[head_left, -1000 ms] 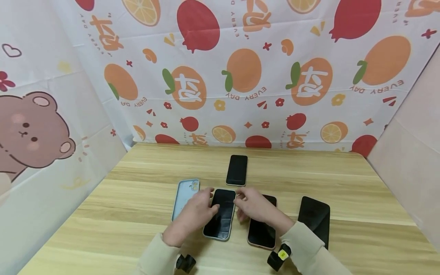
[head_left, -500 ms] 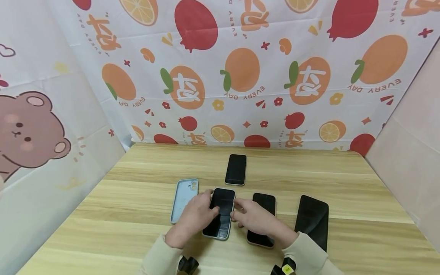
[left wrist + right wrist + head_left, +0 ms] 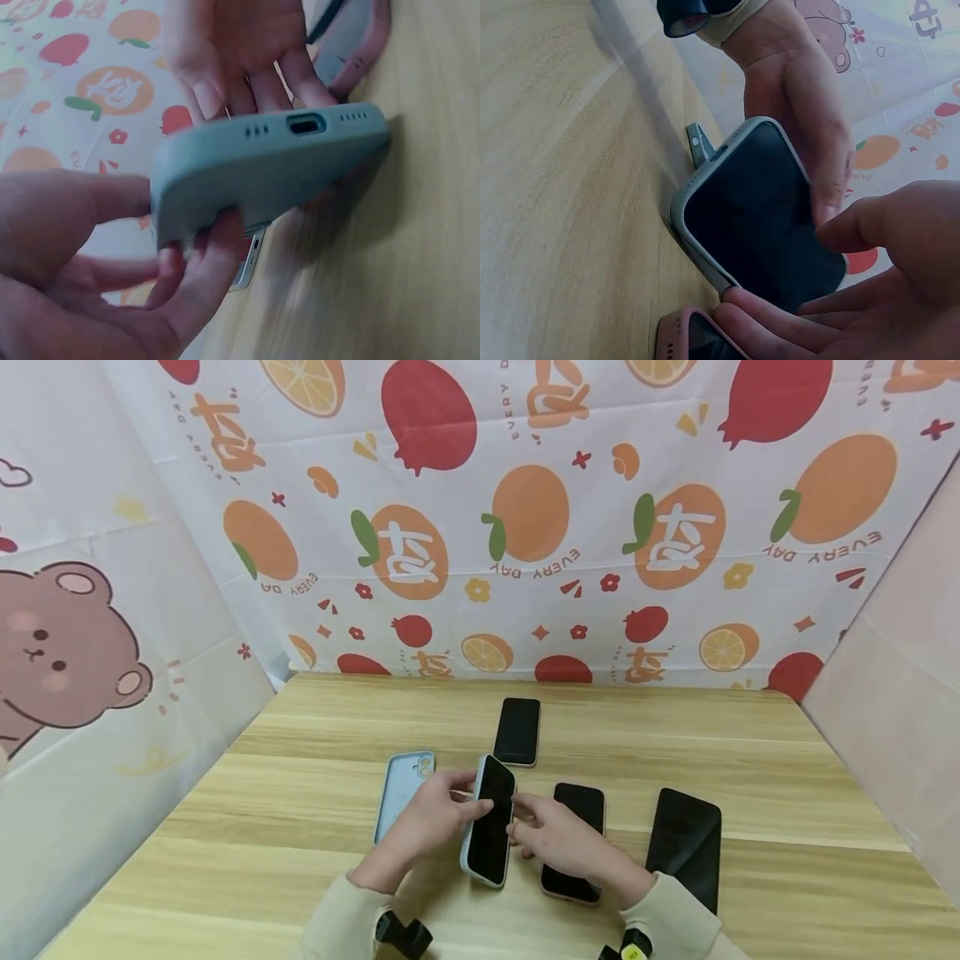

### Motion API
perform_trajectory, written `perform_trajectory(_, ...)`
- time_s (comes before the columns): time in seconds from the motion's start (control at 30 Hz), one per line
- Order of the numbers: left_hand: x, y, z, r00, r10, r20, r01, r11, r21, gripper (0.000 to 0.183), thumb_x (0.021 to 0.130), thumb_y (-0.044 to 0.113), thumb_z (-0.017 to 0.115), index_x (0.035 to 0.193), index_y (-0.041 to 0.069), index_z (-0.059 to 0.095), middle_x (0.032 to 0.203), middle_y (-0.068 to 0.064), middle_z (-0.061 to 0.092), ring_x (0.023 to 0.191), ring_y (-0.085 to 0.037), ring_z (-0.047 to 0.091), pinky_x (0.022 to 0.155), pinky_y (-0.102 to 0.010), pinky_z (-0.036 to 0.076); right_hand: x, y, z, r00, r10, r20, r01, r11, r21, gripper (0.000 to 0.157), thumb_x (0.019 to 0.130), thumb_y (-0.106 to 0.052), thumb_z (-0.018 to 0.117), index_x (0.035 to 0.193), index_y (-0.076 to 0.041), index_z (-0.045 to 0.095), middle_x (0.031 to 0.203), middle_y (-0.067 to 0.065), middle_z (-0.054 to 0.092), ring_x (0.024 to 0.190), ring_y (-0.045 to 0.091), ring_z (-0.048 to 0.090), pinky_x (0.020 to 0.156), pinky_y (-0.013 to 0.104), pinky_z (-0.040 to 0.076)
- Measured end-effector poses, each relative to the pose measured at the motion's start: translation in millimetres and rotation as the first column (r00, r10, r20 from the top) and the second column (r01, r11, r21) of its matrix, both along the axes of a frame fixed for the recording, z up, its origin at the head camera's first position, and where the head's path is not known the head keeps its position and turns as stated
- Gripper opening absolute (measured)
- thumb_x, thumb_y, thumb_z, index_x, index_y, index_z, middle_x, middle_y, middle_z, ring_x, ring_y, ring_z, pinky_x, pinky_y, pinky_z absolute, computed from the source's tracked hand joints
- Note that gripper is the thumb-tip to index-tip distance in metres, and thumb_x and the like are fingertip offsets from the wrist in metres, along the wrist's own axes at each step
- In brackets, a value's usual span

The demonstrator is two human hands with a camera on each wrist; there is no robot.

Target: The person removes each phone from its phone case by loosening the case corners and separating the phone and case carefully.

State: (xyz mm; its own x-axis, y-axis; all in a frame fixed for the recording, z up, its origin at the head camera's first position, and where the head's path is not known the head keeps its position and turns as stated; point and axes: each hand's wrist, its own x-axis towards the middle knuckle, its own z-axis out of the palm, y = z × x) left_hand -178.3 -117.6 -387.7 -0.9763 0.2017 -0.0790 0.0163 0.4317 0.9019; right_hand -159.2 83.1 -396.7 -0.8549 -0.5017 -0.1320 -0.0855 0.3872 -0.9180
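A dark-screened phone in a light blue-green case (image 3: 491,831) is tilted, its left side raised off the table. My left hand (image 3: 429,817) holds that side, thumb over the screen and fingers beneath the case, as the left wrist view shows. My right hand (image 3: 558,833) holds the opposite long edge with its fingertips; in the right wrist view its thumb lies over the screen. At the left, partly behind my left hand, lies an empty light blue phone case (image 3: 401,785) with a camera cutout. Under my right wrist sits another phone in a pinkish case (image 3: 573,885).
On the wooden table (image 3: 262,827), a black phone (image 3: 517,731) lies farther back. A larger dark phone-like slab (image 3: 686,843) rests at the right, partly behind my right sleeve. A fruit-printed cloth (image 3: 480,527) hangs along the back edge.
The phone in the blue-green case lay flat with hands beside it; its left side has now been raised by my left hand. My right hand has moved in against its right edge.
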Motion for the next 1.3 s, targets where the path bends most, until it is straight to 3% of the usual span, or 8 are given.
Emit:
perform_trajectory(0.1,1.0,2,0.8,0.999,-0.040,0.007,0.040,0.998,-0.053,0.031,0.094,0.014,0.066,0.123,0.002,0.064,0.106,-0.010,0.068,0.097,-0.022,0.066,0.073,-0.032,0.056,0.6,-1,-0.6,1.000,-0.008,-0.016,0.008,1.000,-0.003,0.057,0.100,-0.018,0.054,0.146,0.011,0.035,0.132,0.023,0.059,0.091,0.021,0.068,0.073,0.030,0.054)
perform_trajectory(0.3,0.4,2,-3.5,0.998,0.009,-0.067,-0.017,0.993,-0.121,0.031,0.092,0.018,0.071,0.118,0.002,0.065,0.100,-0.009,0.074,0.096,-0.021,0.068,0.081,-0.035,0.056,-0.3,1,-1.2,0.999,-0.029,-0.023,0.028,0.999,-0.018,0.056,0.100,-0.017,0.053,0.146,0.009,0.036,0.138,0.024,0.055,0.095,0.021,0.069,0.077,0.034,0.057)
perform_trajectory(0.43,-0.1,-1,-5.4,0.997,0.032,-0.074,-0.035,0.999,-0.027,0.036,0.091,0.014,0.071,0.123,0.000,0.064,0.101,-0.013,0.075,0.093,-0.022,0.072,0.079,-0.034,0.059,-6.6,7,3.5,0.996,-0.082,-0.039,0.078,0.994,-0.079,0.053,0.100,-0.011,0.049,0.147,0.010,0.034,0.135,0.025,0.057,0.097,0.025,0.069,0.077,0.039,0.060)
perform_trajectory(0.7,1.7,-3,-3.7,0.993,-0.115,0.008,0.112,0.979,0.168,0.042,0.095,0.018,0.068,0.131,0.001,0.059,0.106,-0.016,0.074,0.089,-0.021,0.073,0.077,-0.031,0.059,-20.3,31,13.2,0.991,-0.130,-0.035,0.122,0.978,-0.170,0.045,0.106,-0.018,0.047,0.141,0.009,0.042,0.102,0.023,0.065,0.074,0.026,0.069,0.065,0.037,0.061)
perform_trajectory(0.93,7.5,-3,-1.9,0.976,-0.193,0.103,0.153,0.940,0.306,0.043,0.096,0.017,0.065,0.135,0.000,0.055,0.111,-0.019,0.073,0.090,-0.023,0.074,0.077,-0.039,0.061,-25.4,35,11.6,0.995,-0.102,0.016,0.103,0.966,-0.238,0.038,0.106,-0.030,0.046,0.116,0.004,0.061,0.068,0.012,0.064,0.054,0.018,0.063,0.056,0.037,0.060)
perform_trajectory(1.07,8.9,0,2.4,0.968,-0.220,0.118,0.169,0.925,0.340,0.042,0.099,0.017,0.061,0.136,-0.001,0.053,0.113,-0.020,0.072,0.089,-0.021,0.073,0.075,-0.041,0.061,-25.1,33,13.4,0.991,-0.123,0.043,0.130,0.958,-0.257,0.045,0.106,-0.040,0.044,0.097,0.001,0.061,0.058,0.005,0.057,0.044,0.014,0.053,0.047,0.027,0.052)
perform_trajectory(1.17,9.4,2,5.5,0.963,-0.241,0.122,0.182,0.913,0.366,0.040,0.100,0.017,0.058,0.135,-0.003,0.053,0.110,-0.017,0.073,0.087,-0.017,0.072,0.073,-0.039,0.061,-23.7,32,14.0,0.991,-0.119,0.062,0.133,0.938,-0.321,0.047,0.106,-0.043,0.042,0.088,-0.002,0.057,0.053,0.001,0.051,0.042,0.011,0.044,0.042,0.022,0.040)
perform_trajectory(1.3,9.0,3,7.4,0.952,-0.274,0.137,0.193,0.884,0.426,0.040,0.100,0.015,0.058,0.134,-0.006,0.052,0.104,-0.008,0.075,0.086,-0.013,0.071,0.072,-0.034,0.060,-22.5,33,13.0,0.993,-0.067,0.093,0.103,0.878,-0.467,0.041,0.107,-0.039,0.041,0.086,-0.006,0.056,0.055,-0.004,0.050,0.042,0.007,0.039,0.042,0.019,0.033)
